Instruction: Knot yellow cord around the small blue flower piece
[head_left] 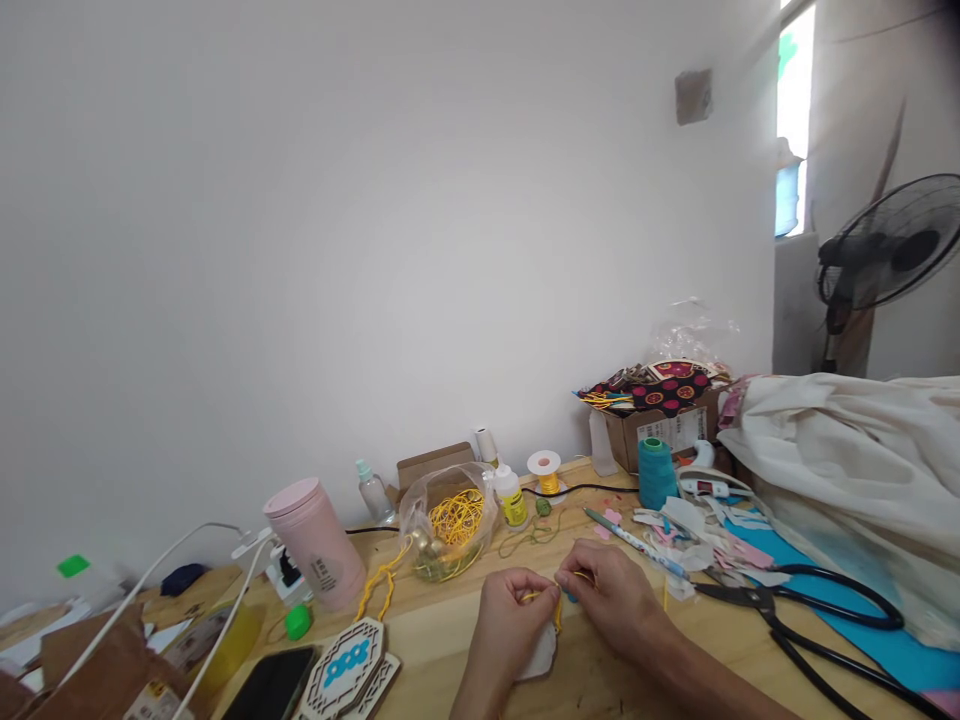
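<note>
My left hand [512, 620] is closed in a pinch on a yellow cord [557, 612] over the wooden table. Close beside it, fingertips almost meeting, my right hand [611, 595] pinches the same cord, with a small bit of blue showing beneath its fingers. Below my left hand hangs or lies a pale flat piece [540, 655], partly covered by the hand; how the cord joins it is hidden. To the left lie stacked wooden octagonal plaques [346, 662] with cut-out borders and a blue pattern, a braided yellow cord [382, 580] at their top.
Black-handled scissors [765, 600] and a pen [637, 546] lie right of my hands, near fabric scraps [686, 525]. Behind stand a glue bottle [512, 500], a bag of yellow cord [457, 520] and teal thread [656, 475]. A pink tumbler [319, 545] and phone [274, 685] are left.
</note>
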